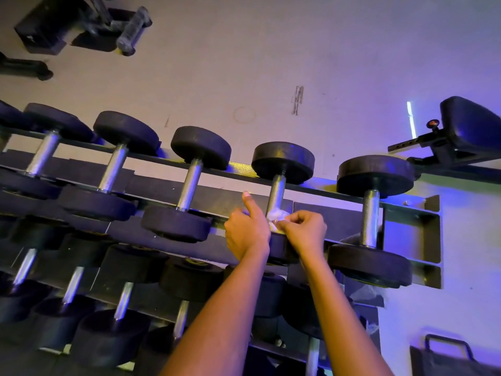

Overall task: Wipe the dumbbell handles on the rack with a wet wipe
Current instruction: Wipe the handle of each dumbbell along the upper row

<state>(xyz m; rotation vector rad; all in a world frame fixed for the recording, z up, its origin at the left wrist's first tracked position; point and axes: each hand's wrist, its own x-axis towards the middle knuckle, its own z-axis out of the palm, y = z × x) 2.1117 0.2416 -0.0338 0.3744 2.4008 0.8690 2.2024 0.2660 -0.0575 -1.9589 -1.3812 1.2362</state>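
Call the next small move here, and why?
Probably slide the wipe up the handle toward the far head. The left hand and right hand both hold the wipe bunched at the handle's near end, and the length above it is bare.

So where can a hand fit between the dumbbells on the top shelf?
Bare gaps: between the rightmost dumbbell's handle and the handle being wiped; also between the handles further left. Crowded: where the left hand and right hand meet at the wet wipe, and the lower shelves.
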